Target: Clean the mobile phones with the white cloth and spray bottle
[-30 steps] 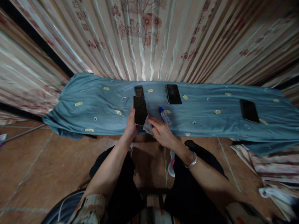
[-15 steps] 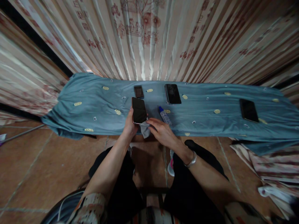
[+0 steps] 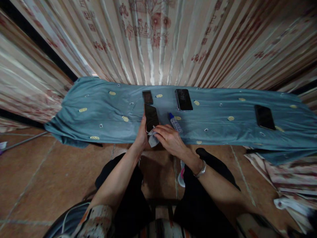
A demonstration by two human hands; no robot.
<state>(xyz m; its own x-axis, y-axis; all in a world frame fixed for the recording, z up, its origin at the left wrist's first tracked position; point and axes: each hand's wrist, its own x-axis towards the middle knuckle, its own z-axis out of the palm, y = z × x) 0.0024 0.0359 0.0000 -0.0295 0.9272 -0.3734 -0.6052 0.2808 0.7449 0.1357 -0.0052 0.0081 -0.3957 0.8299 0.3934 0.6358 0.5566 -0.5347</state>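
Note:
My left hand (image 3: 142,135) is wrapped round the left edge of a black smartphone (image 3: 151,117), held tilted above the near part of the cloth-covered surface. My right hand (image 3: 168,138) pinches a grey cleaning cloth (image 3: 153,141) and presses it at the phone's lower right corner. The cloth's loose end hangs below the phone. Just right of the phone, a clear spray bottle with a blue cap (image 3: 175,123) lies on its side.
A blue-green patterned sheet (image 3: 111,112) covers the long surface. Behind the held phone lies a small dark object (image 3: 148,97), partly pixelated. A thick black phone or stacked phones (image 3: 183,99) lie centre back; another dark phone (image 3: 264,117) lies far right. Curtains (image 3: 158,62) hang behind.
The phone has shifted slightly right and turned in my left hand. My right hand has moved the cloth up and left, onto the phone's lower corner.

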